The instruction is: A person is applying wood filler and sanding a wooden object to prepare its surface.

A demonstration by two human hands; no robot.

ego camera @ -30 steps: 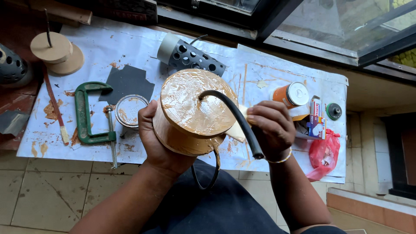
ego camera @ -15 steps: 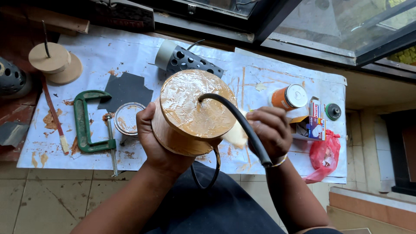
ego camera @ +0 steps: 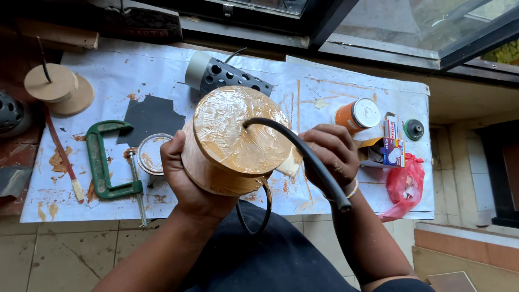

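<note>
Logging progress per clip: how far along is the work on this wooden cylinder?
Done: the cylinder has a glossy coated top, and the black tube enters a hole in it. In hand: left hand grips its side, right hand is on the tube. Left: the tube's free end hangs loose; the clamp lies unused.

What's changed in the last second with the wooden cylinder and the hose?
Little. The left hand keeps gripping the wooden cylinder; the right hand stays on the black hose that runs out of its top. The green clamp and orange can lie unmoved.
</note>
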